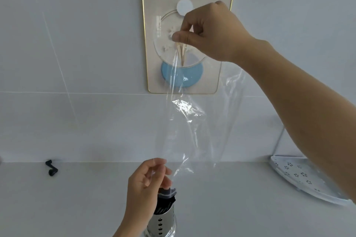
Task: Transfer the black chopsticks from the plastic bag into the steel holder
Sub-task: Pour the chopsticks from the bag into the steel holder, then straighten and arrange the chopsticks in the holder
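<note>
Pinching the plastic bag [192, 121] with our right hand [210, 31], our left hand [148, 179] grips the chopsticks [165, 199] in the holder [163, 221].

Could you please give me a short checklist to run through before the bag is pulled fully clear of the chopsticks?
1. Chopsticks seated in the steel holder: ok, their black tops stand up out of it.
2. Plastic bag lifted by the right hand: ok, pinched at its top.
3. Left hand steadying things: ok, its fingers hold the bag's lower edge at the chopstick tops.
4. Bag free of the chopsticks: cannot tell, clear film hides where it ends.
5. Holder upright: ok as far as seen, its base is cropped.
6. Counter nearby: ok, only a small black object lies far left.
</note>
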